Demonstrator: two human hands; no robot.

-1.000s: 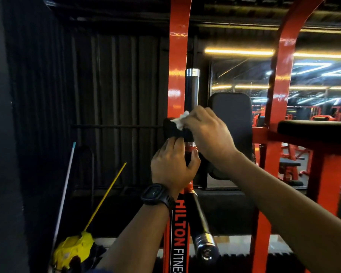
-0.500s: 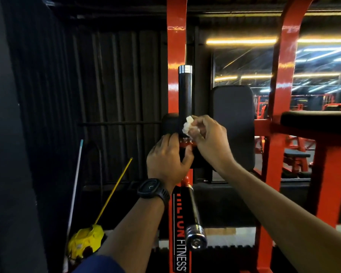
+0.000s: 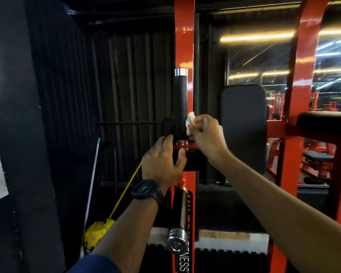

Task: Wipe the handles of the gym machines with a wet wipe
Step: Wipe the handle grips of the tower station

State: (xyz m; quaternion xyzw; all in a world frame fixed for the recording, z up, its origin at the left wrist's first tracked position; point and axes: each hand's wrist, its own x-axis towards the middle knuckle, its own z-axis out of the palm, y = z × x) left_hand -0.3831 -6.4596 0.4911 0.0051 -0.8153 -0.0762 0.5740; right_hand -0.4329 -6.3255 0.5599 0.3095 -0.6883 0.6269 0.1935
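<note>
Foreground: lower handle (image 3: 180, 209) was left untouched, chrome cap toward the camera.
Left hand (image 3: 161, 164): fingers were curled round the handle mount (image 3: 194, 160), judged to steady the machine.
Right hand (image 3: 207, 134): wet wipe (image 3: 189, 123) was pinched in closed fingers and pressed to the upright handle (image 3: 181, 103) near its base, for rubbing.
Change: wipe was shifted off the black pad end, where it was seen a second earlier.
</note>
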